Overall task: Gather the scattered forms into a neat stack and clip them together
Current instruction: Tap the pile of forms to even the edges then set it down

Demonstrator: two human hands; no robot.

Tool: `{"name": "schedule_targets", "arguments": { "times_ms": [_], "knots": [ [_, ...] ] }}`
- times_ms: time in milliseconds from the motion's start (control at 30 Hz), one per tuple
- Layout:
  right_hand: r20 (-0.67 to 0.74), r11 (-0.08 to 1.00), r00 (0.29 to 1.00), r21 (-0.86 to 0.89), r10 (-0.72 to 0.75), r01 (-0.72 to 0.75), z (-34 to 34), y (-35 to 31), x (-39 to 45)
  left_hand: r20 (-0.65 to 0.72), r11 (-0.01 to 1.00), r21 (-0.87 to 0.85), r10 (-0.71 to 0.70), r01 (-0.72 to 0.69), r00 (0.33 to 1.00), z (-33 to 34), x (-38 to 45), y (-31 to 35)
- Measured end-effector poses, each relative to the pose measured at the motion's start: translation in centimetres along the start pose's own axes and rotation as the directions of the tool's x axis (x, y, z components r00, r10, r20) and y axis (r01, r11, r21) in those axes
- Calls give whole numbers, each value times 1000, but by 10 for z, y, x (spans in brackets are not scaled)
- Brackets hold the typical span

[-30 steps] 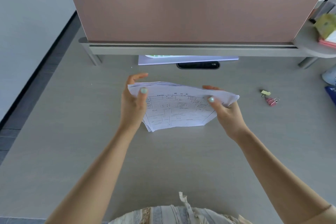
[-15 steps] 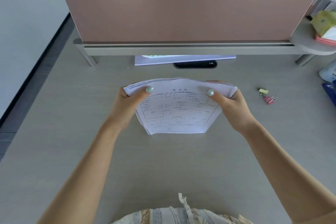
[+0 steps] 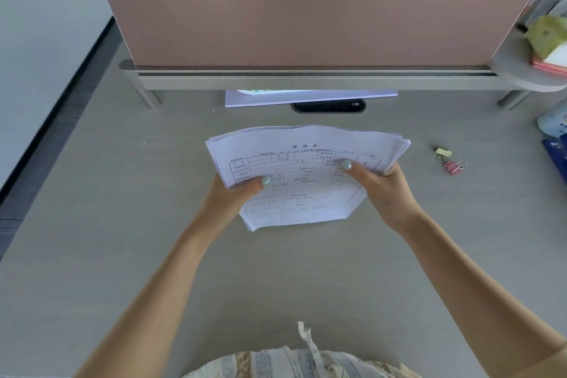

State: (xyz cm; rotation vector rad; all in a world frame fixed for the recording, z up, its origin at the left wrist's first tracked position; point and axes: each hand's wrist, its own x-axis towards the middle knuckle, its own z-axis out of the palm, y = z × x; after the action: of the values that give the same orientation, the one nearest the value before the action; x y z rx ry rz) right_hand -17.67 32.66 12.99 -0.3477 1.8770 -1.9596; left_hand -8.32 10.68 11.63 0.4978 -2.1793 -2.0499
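Note:
A stack of white printed forms (image 3: 303, 147) is held above the grey desk (image 3: 122, 224), its top sheet showing a ruled table. My left hand (image 3: 236, 196) grips the stack's left edge with the thumb on top. My right hand (image 3: 383, 187) grips the right edge the same way. The sheet edges are slightly fanned at the top right. Two binder clips, a pale yellow binder clip (image 3: 443, 152) and a pink binder clip (image 3: 454, 166), lie on the desk to the right of my right hand, apart from it.
A pink partition screen (image 3: 306, 18) on a grey shelf rail (image 3: 306, 81) closes the desk's far side. Under it lie a white pad (image 3: 306, 98) and a black phone (image 3: 328, 106). Blue and white items (image 3: 555, 138) sit at the right edge; a yellow packet (image 3: 546, 37) rests on the side shelf.
Both hands slid down the stack's sides toward me, from the upper corners to the middle of the edges. The stack stays held between them.

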Motion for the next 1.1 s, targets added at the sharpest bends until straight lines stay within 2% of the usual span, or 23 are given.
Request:
{"name": "schedule_targets", "arguments": {
  "times_ms": [100,167,333,533,667,733,833,933,1000,1100],
  "knots": [
    [18,996,998,-69,64,-63,-2,4,-2,10,998,62,-16,15,1000,-4,-1,2],
    [24,995,998,-82,54,-52,-4,-1,-1,-1,996,74,40,-40,999,-7,0,13],
    [85,986,983,-13,-165,167,-1,-30,2,-39,980,44,196,-194,980,-3,7,49],
    [128,968,966,-81,-226,237,7,-42,-1,-255,993,-64,81,-100,963,12,10,52],
    [19,945,956,-141,-294,294,3,-40,-2,-280,994,-86,48,-74,959,9,9,52],
    [-28,938,943,-117,-330,325,4,-38,-2,-263,993,-73,67,-90,962,8,10,51],
    [-52,943,942,-48,-330,328,8,-36,-2,-161,989,-23,139,-145,977,6,8,47],
    [-38,961,960,-24,-276,276,4,-34,0,-48,982,105,163,-157,985,-2,4,40],
    [-55,981,980,-32,-190,189,0,-27,0,0,976,180,123,-121,992,-2,1,35],
    [-179,991,976,-65,-125,115,6,-15,1,-46,974,211,94,-83,995,8,-3,27]
  ]
}}
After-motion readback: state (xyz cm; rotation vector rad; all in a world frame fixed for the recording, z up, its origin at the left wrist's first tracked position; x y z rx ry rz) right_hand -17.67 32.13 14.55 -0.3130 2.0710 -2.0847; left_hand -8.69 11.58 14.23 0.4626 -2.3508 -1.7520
